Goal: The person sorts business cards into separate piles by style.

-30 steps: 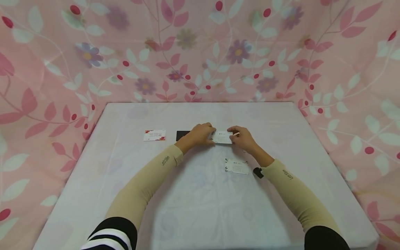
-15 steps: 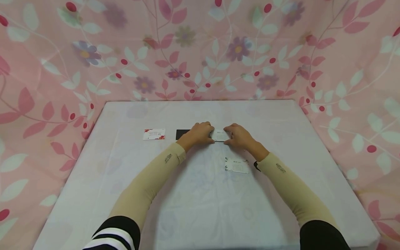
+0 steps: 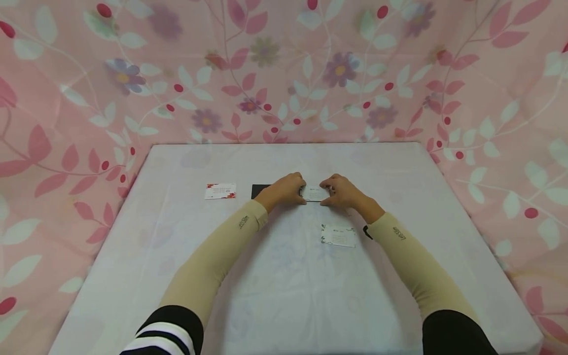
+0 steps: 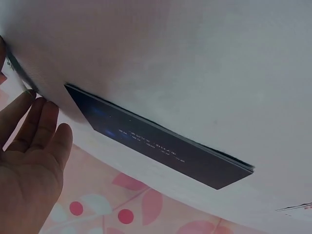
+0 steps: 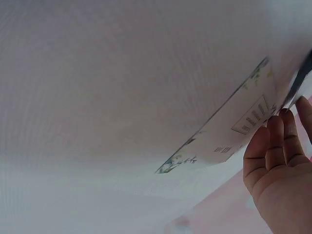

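A white business card with dark print lies between my two hands at the back middle of the table. My left hand grips its left end, thumb at the near corner and fingers at the far one. Opposite it, my right hand holds the right end the same way. Dark edges show under this card in the right wrist view. Left of my left hand is a black business card stack, partly covered by that hand in the head view. A leaf-patterned white card lies nearer, below my right hand.
A white card with red flowers lies further left on the white-covered table. Behind the table's back edge hangs a pink floral cloth, which also runs along both sides.
My right hand has moved slightly left and closed in on the card's right end, and the card now sits flatter and squarer between both hands. My left hand has barely moved.
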`<state>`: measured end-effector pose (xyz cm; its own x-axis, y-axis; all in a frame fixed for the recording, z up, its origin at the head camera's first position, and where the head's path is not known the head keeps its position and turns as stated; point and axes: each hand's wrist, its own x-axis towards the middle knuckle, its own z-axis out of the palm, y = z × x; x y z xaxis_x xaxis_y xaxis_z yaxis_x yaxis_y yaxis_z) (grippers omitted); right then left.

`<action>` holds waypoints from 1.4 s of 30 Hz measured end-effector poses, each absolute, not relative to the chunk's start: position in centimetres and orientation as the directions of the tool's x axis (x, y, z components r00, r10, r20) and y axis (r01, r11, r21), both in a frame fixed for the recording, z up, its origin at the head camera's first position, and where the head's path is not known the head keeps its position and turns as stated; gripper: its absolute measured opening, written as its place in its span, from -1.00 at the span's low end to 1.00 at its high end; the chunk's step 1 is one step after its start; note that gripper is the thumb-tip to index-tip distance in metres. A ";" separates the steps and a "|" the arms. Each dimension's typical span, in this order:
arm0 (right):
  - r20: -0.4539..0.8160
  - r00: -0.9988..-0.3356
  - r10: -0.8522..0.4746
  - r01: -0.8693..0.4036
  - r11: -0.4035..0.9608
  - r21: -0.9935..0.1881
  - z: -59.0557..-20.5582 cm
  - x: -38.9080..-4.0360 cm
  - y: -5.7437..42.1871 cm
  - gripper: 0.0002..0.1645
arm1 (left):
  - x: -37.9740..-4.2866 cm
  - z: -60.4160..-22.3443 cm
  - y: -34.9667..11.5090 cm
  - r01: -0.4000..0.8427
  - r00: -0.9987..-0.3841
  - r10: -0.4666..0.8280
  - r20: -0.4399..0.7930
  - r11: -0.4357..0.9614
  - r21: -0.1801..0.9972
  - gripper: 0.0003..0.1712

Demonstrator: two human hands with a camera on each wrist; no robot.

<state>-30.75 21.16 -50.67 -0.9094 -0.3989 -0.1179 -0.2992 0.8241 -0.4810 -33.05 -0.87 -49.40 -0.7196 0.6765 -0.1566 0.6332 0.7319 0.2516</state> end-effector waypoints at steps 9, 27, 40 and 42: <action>-0.127 -0.907 -0.402 -0.300 0.827 -0.476 -50.2 -30.7 21.3 -0.27 | -33.2 -49.5 -0.7 0.606 -0.738 0.654 -0.167 0.751 0.262 -0.45; -0.135 -0.910 -0.393 -0.310 0.859 -0.407 -50.3 -30.6 21.1 -0.34 | -33.5 -49.8 -0.9 0.594 -0.743 0.649 -0.165 0.753 0.284 -0.44; -0.146 -0.911 -0.386 -0.301 0.863 -0.406 -50.3 -30.8 21.0 -0.37 | -33.7 -49.8 -0.7 0.596 -0.742 0.652 -0.154 0.748 0.292 -0.43; -0.146 -0.909 -0.390 -0.303 0.860 -0.411 -50.4 -30.9 21.0 -0.40 | -33.7 -49.8 -0.7 0.597 -0.741 0.654 -0.156 0.747 0.293 -0.44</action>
